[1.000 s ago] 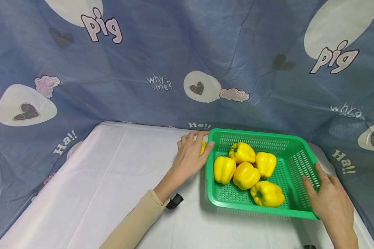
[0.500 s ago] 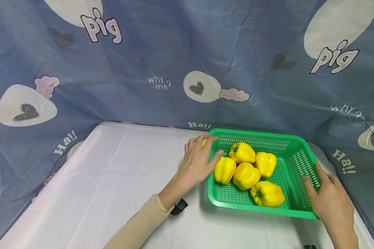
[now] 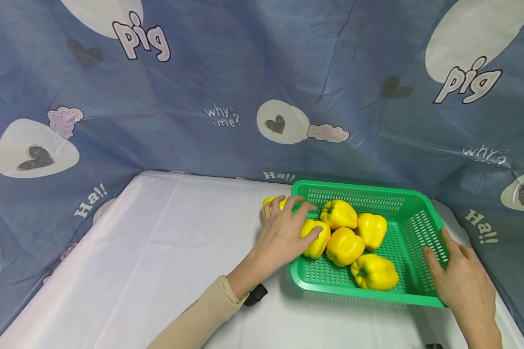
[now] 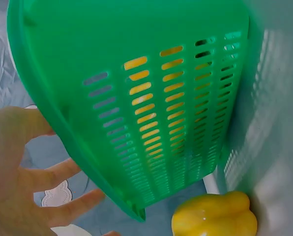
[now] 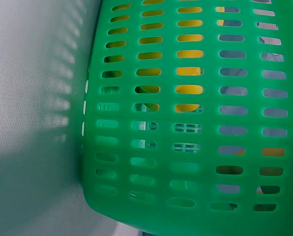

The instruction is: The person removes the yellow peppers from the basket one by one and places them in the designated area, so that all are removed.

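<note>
In the head view, a green plastic basket [image 3: 349, 290] holds several yellow bell peppers [image 3: 345, 246]. My left hand [image 3: 284, 232] reaches over its left rim with fingers spread, thumb and fingertips over the leftmost pepper [image 3: 312, 242] inside. The left wrist view has the spread fingers [image 4: 63, 172] beside the rim, with nothing held. Another yellow bell pepper [image 4: 215, 216] lies outside on the table, partly hidden behind the left hand in the head view. My right hand [image 3: 465, 276] grips the basket's right side, thumb inside. The right wrist view shows only the slotted basket wall [image 5: 186, 118], not the hand.
A white cloth [image 3: 157, 252] covers the table. Behind it hangs a blue printed curtain [image 3: 227, 145], close to the basket's far side. The basket's slotted walls rise around the peppers, and its right part shows bare bottom.
My left hand has moved right and slightly toward me, from beside the loose pepper to over the basket's left rim, uncovering part of that pepper. Right hand and basket have stayed still.
</note>
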`<action>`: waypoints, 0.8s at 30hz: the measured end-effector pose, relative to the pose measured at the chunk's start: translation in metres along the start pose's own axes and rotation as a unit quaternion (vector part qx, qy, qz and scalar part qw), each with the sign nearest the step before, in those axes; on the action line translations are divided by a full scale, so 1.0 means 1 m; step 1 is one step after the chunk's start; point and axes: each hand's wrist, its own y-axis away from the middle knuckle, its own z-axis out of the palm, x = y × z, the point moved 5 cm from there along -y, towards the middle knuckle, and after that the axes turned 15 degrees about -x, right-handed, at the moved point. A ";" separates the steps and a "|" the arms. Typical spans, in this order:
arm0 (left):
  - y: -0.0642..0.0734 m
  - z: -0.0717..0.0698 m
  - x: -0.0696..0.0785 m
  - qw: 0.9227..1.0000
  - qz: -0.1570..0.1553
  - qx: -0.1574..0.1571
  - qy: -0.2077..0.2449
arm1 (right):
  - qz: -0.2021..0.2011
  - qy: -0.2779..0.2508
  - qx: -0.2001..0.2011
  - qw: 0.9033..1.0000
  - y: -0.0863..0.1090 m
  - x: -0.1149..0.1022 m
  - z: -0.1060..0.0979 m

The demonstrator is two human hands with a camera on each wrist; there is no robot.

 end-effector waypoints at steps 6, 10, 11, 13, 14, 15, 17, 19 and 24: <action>0.000 0.007 0.007 0.999 0.009 -0.022 -0.030 | -0.005 0.001 -0.005 1.000 0.000 0.002 0.001; 0.000 0.012 0.011 0.997 0.013 -0.042 -0.057 | -0.007 0.001 -0.003 1.000 -0.001 0.001 0.001; 0.000 0.013 0.011 0.997 0.013 -0.048 -0.060 | -0.008 0.001 -0.003 1.000 -0.001 0.001 0.001; 0.001 0.015 0.012 0.996 0.010 -0.060 -0.065 | -0.010 0.002 -0.001 1.000 -0.001 0.001 0.001; 0.001 0.016 0.012 0.996 0.007 -0.067 -0.065 | -0.010 0.002 0.000 1.000 -0.001 0.001 0.001; 0.001 0.017 0.012 0.995 0.003 -0.073 -0.065 | -0.010 0.002 0.000 1.000 -0.001 0.001 0.001; 0.001 0.019 0.012 0.994 -0.002 -0.085 -0.065 | -0.008 0.002 0.000 1.000 -0.001 0.001 0.001; 0.000 0.021 0.012 0.993 -0.004 -0.095 -0.065 | -0.004 0.002 -0.001 1.000 -0.001 0.001 0.001; 0.000 0.023 0.012 0.992 -0.001 -0.107 -0.063 | -0.002 -0.004 0.001 1.000 0.000 0.000 0.000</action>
